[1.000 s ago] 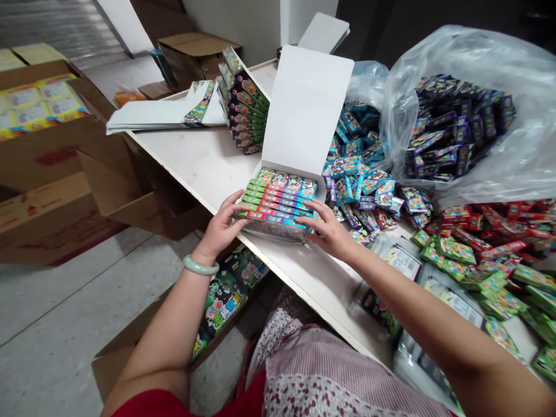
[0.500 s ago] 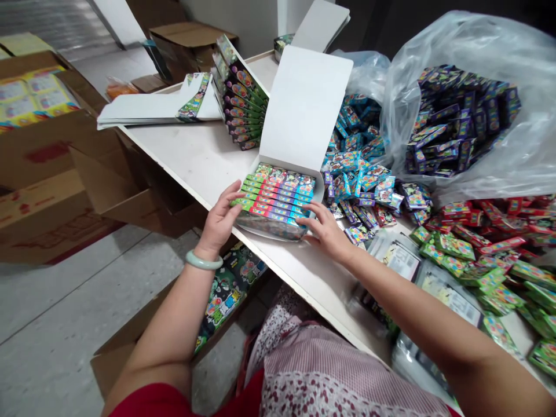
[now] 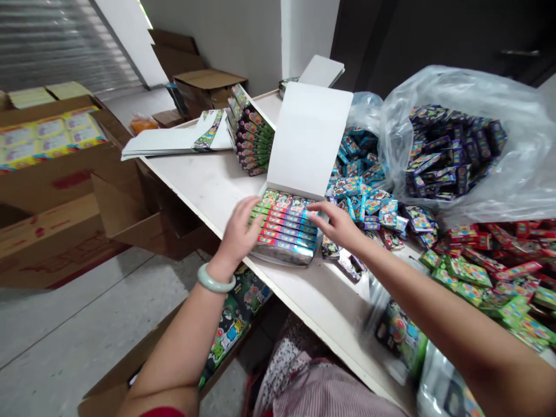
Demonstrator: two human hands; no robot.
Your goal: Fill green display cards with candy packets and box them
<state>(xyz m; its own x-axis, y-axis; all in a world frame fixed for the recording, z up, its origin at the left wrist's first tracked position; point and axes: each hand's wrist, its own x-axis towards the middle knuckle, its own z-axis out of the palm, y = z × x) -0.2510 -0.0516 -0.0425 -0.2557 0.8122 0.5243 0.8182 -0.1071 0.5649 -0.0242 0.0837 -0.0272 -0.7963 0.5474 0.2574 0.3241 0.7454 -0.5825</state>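
A display box (image 3: 284, 258) with its white lid (image 3: 310, 139) raised lies on the table, filled with rows of small candy packs (image 3: 286, 223) in green, red, purple and blue. My left hand (image 3: 241, 229), with a pale bangle at the wrist, rests along the left side of the rows. Its fingers are stretched out and partly cover the green packs. At the right side, my right hand (image 3: 339, 225) touches the back blue packs with its fingertips, thumb and finger apart. Neither hand grips a pack.
Loose blue packs (image 3: 365, 188), red packs (image 3: 512, 255) and green packs (image 3: 469, 272) are heaped on the right. A clear plastic bag (image 3: 521, 133) holds purple packs. Fanned printed boxes (image 3: 252, 139) and flat white cartons (image 3: 169, 142) lie behind. Open cardboard boxes (image 3: 125, 214) stand left of the table (image 3: 191, 179).
Both hands have shifted toward the back rows of the box. The left hand now covers more of the green packs. The camera view has tilted upward.
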